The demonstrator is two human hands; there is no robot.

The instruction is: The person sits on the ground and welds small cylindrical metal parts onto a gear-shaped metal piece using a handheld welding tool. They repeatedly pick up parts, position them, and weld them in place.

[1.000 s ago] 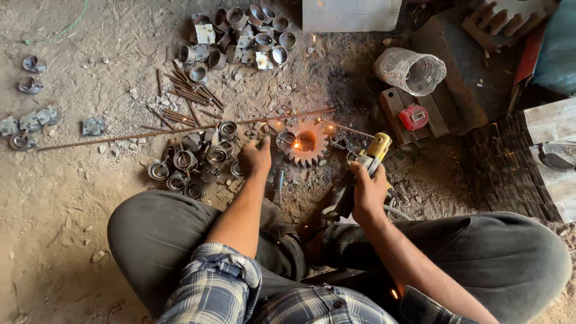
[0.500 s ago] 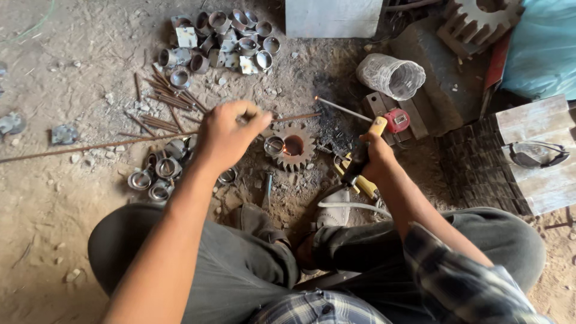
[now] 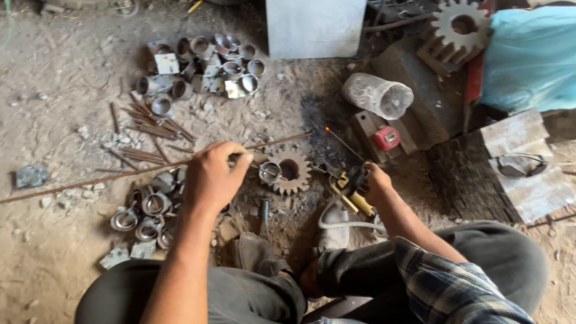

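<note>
Head view: welding work on small steel pieces is seen, done on a dirt floor. The left hand is closed round a long thin rusty steel rod, which lies across the ground toward a rusty toothed steel gear wheel. A short grey steel pipe ring rests against that gear, just beside the left fingers. The right hand is gripped on a yellow-handled electrode holder, whose thin welding electrode points up and away from the gear, its tip glowing. The step in hand is judged to be positioning between welds. For the next move, a steady rod and an electrode tip brought down to the joint would be called for. A heap of similar rings lies near the left wrist.
</note>
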